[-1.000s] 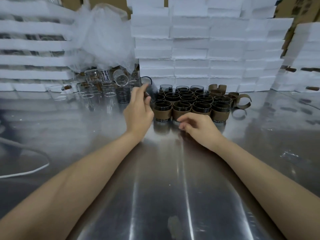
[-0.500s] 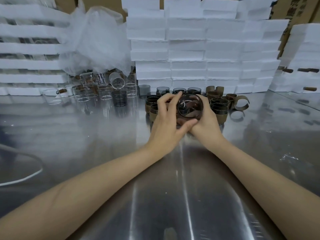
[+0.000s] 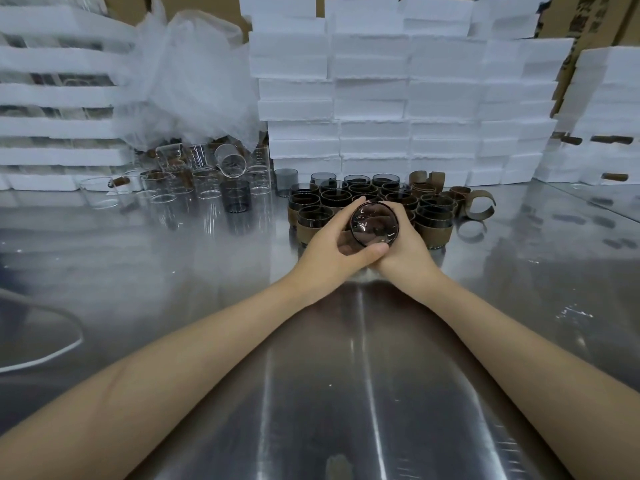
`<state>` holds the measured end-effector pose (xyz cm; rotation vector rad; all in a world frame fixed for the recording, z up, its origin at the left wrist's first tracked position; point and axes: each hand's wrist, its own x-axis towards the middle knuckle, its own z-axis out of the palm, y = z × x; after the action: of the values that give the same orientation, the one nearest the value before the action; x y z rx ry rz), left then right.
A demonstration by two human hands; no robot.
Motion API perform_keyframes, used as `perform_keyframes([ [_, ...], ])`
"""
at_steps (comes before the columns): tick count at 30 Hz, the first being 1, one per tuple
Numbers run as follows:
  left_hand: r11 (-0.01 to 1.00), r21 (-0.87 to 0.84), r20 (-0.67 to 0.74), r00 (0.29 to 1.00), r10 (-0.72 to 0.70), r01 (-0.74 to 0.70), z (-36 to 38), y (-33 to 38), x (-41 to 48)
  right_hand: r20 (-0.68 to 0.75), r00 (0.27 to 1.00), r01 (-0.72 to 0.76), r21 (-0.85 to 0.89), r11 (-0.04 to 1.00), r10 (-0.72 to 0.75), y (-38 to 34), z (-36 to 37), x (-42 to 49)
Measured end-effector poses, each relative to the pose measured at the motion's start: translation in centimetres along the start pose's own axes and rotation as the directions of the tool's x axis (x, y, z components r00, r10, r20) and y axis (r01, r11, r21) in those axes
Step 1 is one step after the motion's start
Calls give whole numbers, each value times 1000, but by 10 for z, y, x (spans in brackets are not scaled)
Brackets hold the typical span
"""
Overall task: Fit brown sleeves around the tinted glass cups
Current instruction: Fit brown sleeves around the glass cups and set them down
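Writing: dark characters on the cardboard boxes [image 3: 585,19] past the far right corner, too blurred to read. Nothing else legible.

Left grip [image 3: 329,244] and right grip [image 3: 407,251] both grasp one tinted glass cup [image 3: 374,225]. It is tipped on its side, round face toward the camera, and held just above the surface [image 3: 346,375], mid-width, nearer the far edge than the near one. Left thumb runs under the cup and left fingers curl round its left side. Right fingers wrap its right and top. Can't tell whether a sleeve is on it; the hands cover the wall.

Directly behind the hands is a tight block of sleeved cups [image 3: 313,216], upright and touching each other. Loose brown sleeves [image 3: 479,206] lie just right of the block, open C-shapes, some standing on edge. Two bare tinted cups [image 3: 237,199] stand left of the block, one apart from it, one close to its back corner.

Clear glasses [image 3: 204,183] crowd toward the far left, one lying on top, under a crumpled plastic bag [image 3: 187,81].

The far edge is walled by stacked white foam trays [image 3: 374,98], with more stacks on both sides.

Open room: bare steel from the block back to the near edge, with only the forearms over it, plus free strips left and right. A white cable [image 3: 52,355] loops at the left edge.
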<state>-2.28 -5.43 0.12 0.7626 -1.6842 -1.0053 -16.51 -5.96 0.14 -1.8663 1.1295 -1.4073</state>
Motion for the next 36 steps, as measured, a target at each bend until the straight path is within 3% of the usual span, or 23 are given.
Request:
perform_keyframes([
  [9,982,-188,25,999,-23,27,-9,6,1,65,997,-35,55,998,31,7,-7,5],
  [17,997,-81,-107,994,10,-19,-8,3,4,149,988,56,-63,996,-46,4,-5,-1],
  [24,991,-131,-107,994,-25,11,-9,-1,7,212,965,201,-205,958,-157,-1,-3,-2],
  [29,998,-54,-89,996,-26,21,-8,-2,4,234,965,185,-299,936,-116,-1,-4,0],
  [36,997,74,-41,999,-14,17,-7,-2,3,156,987,68,-201,977,-37,-6,-2,-3],
])
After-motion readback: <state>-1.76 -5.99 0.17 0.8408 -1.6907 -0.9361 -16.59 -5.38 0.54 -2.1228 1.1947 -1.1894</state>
